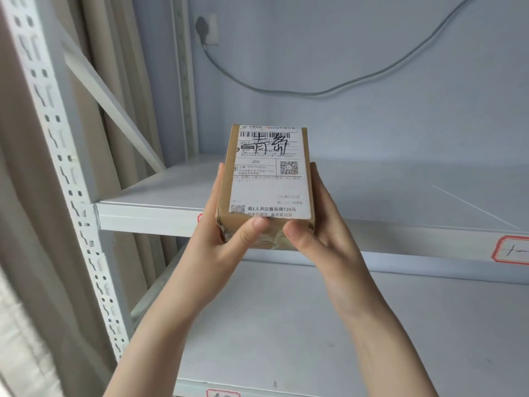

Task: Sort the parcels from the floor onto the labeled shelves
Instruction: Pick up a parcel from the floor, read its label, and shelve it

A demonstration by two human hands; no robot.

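A small brown cardboard parcel (267,179) with a white shipping label and black handwriting on top is held in both hands. My left hand (226,239) grips its left side, thumb on the near end. My right hand (320,233) grips its right side, thumb also on the near end. The parcel hovers over the front edge of a white metal shelf (148,216). A red-bordered shelf label (512,250) sits on that edge to the right; another red-bordered shelf label (199,217) peeks out behind my left hand.
A lower shelf (286,325) lies below, with a red-bordered tag (222,393) on its front edge. The perforated rack upright (71,179) stands at left, with curtains (25,224) behind it. A grey cable (315,91) hangs from a wall socket (206,28).
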